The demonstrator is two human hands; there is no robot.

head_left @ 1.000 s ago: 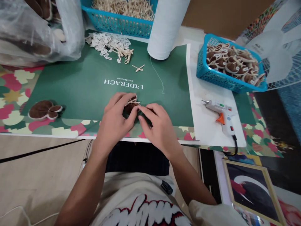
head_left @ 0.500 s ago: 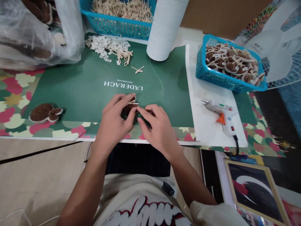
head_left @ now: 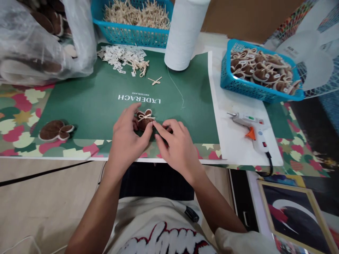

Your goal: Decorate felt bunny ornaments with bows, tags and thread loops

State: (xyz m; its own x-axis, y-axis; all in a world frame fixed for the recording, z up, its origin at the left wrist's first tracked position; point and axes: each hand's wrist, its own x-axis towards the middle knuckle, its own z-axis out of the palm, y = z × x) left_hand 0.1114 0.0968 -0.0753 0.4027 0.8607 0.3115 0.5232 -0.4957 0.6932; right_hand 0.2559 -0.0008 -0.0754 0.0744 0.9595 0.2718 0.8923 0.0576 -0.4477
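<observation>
A small brown felt piece with pale edging and two rounded ears [head_left: 145, 122] lies on the green sheet [head_left: 87, 106], a cream bow across it. My left hand [head_left: 128, 135] is around its left side, thumb on its lower edge and index finger raised off it. The fingertips of my right hand [head_left: 176, 143] touch its right edge, the other fingers curled. A loose cream bow [head_left: 155, 81] lies beyond my hands. Another brown piece [head_left: 55, 130] rests at the left.
Blue baskets hold cream bows [head_left: 132, 33] and finished brown pieces [head_left: 261, 90]. A white thread cone [head_left: 185, 35], white tags [head_left: 120, 56], a plastic bag [head_left: 79, 46] and a glue gun [head_left: 251, 127] surround the sheet. A fan [head_left: 309, 53] stands at right.
My left index finger has lifted from the brown piece, and its ears and bow now show. The view has shifted slightly.
</observation>
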